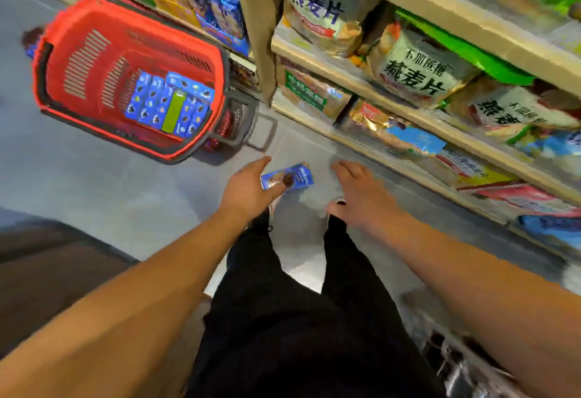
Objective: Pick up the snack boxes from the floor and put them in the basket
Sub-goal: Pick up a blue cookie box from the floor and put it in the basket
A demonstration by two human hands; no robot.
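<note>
Fingers of your left hand [248,188] pinch one blue box [287,177]; right hand [355,191] open, empty; a loose pinch could drop it before the basket [56,29] at ten o'clock.

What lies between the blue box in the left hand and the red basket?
In the head view, only bare grey floor lies between the blue snack box, held by the left hand, and the red basket; its grey handle lies near.
</note>
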